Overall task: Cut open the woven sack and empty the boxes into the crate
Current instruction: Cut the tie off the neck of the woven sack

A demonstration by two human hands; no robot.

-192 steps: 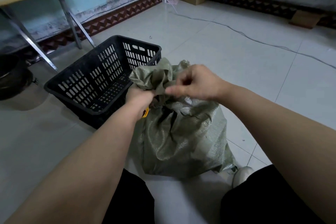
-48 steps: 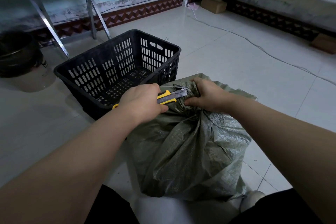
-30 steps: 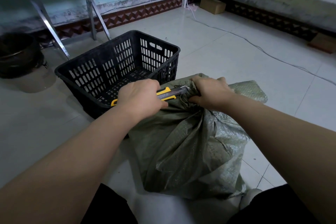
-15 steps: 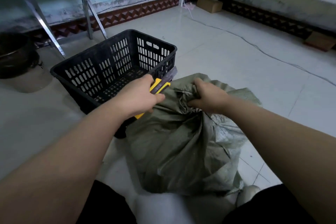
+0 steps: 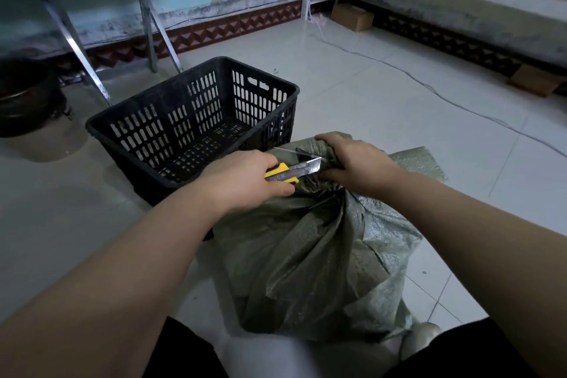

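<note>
The left hand (image 5: 245,181) is clenched around the yellow handle of a utility knife (image 5: 293,170), with the silver blade extended and pointing right toward the gathered neck of the sack. Half a second earlier the knife was angled up and away toward the crate's near corner; now it lies nearly level again, its tip just beside the bunched fabric and the fingers of the other hand, much as it lay a second ago. The right hand (image 5: 352,167) is closed tight on the twisted neck of the woven sack (image 5: 316,258), holding the bunch up off the body of the bag. A thin pale strand runs from the neck out to the left above the blade; whether the blade touches it cannot be told.

The sack, grey-green and creased, stands on the pale tiled floor (image 5: 399,107) between the person's knees, still closed at the top, with a loose flap of it spread to the right behind the right hand. No boxes show.

Just to the far left of the sack sits the black slotted crate (image 5: 196,120), touching or nearly touching the fabric. Farther off, a table's metal legs (image 5: 79,49) stand by the blue wall, a dark round vessel (image 5: 24,98) sits at the far left, and a thin cable (image 5: 429,87) runs across the floor to the right.
</note>
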